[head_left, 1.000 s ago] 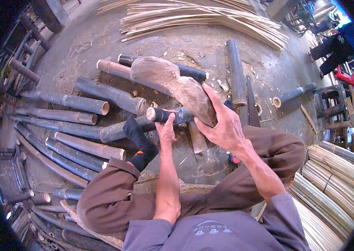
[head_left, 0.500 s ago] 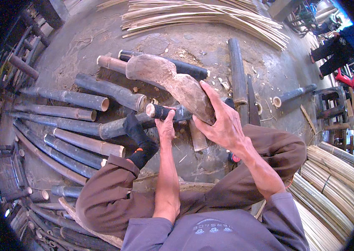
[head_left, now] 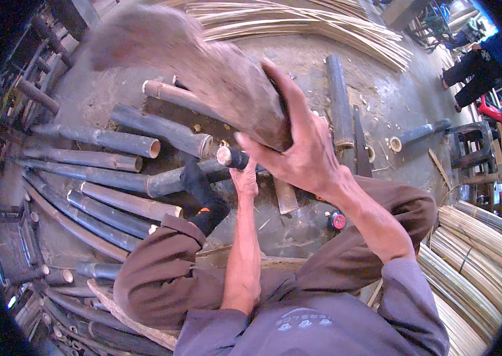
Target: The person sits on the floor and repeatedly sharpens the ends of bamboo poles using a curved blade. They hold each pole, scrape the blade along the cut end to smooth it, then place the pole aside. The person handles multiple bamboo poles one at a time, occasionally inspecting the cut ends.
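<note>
Held nearest, the right hand (head_left: 310, 151) grips one end of a motion-blurred wooden block (head_left: 203, 65), positioned above the left hand (head_left: 245, 180), which is closed around a dark handle (head_left: 225, 156) with a pale end, while bamboo poles (head_left: 114, 139) and, farther off, pale strips (head_left: 304, 25) lie on the floor (head_left: 298, 231).

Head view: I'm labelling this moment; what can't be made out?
In the head view:
Wooden block: far end's outline, blurred by motion.
Dark-wrapped handle: its other end, hidden by block and right hand.
Left hand: most fingers, hidden by the handle.
Other person: head, cut off by the rim.
</note>
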`<state>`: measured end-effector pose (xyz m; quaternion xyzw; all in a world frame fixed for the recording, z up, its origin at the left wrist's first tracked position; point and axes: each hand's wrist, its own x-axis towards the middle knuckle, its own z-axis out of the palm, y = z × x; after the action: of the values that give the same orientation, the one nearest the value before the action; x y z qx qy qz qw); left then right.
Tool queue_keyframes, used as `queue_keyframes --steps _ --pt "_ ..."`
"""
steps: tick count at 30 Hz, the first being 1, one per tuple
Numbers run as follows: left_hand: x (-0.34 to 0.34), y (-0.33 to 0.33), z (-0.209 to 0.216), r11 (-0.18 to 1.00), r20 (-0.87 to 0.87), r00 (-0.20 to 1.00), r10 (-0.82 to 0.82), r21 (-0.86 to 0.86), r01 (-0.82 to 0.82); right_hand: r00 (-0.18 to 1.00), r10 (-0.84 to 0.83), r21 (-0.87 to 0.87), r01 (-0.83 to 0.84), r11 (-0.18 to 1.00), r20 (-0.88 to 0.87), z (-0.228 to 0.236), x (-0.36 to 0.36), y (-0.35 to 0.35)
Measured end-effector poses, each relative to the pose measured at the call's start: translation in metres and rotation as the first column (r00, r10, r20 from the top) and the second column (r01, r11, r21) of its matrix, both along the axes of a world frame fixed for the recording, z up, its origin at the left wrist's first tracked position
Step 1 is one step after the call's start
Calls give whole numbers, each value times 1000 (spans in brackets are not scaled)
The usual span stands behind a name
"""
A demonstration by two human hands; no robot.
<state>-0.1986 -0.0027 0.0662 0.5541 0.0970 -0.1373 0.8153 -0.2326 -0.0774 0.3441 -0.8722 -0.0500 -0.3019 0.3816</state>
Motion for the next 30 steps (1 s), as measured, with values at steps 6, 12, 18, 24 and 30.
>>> queue_keyframes --steps 6,12,18,24,30 --pt "8 -6 -21 976 -9 999 37 -215 -38 677 -120 -556 -475 682 -726 -72 17 -21" --pt "-3 -12 -47 941 51 998 -33 -335 48 943 159 -416 -276 866 -294 -16 51 17" --pt "16 16 -89 769 -178 984 -30 -633 -91 913 401 -295 -363 884 78 5 61 48" --pt "-5 -18 -26 970 -160 983 -93 -237 53 847 -14 -549 -332 767 -532 -70 35 -31" --pt "9 -6 -35 952 -34 999 23 -305 -33 942 311 -175 -288 942 126 35 79 60"
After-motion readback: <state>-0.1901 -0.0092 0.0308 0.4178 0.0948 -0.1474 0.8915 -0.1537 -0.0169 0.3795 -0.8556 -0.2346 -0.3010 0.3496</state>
